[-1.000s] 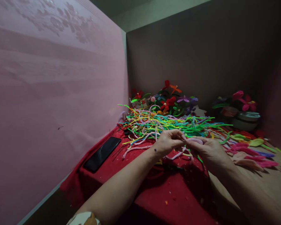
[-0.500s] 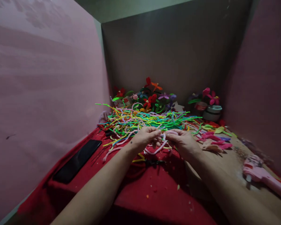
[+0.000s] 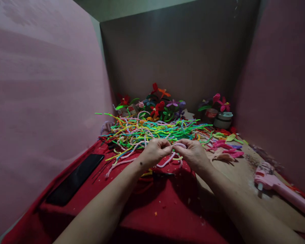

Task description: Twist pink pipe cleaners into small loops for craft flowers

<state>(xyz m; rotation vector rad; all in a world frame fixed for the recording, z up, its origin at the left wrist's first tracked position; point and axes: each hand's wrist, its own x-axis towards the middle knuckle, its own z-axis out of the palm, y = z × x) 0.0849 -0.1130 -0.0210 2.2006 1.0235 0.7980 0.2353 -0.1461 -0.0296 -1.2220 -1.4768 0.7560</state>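
Left hand [image 3: 155,151] and right hand [image 3: 193,152] draw closer above the cloth [image 3: 142,215], fingertips nearly meeting. The right pinches the lilac loop [image 3: 180,145]; the left's hold cannot be told. Handling apparently continues.

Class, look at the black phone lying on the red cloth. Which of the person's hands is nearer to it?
Left. The left hand is to the right of the phone and farther forward; the right hand lies beyond the left hand, farther right.
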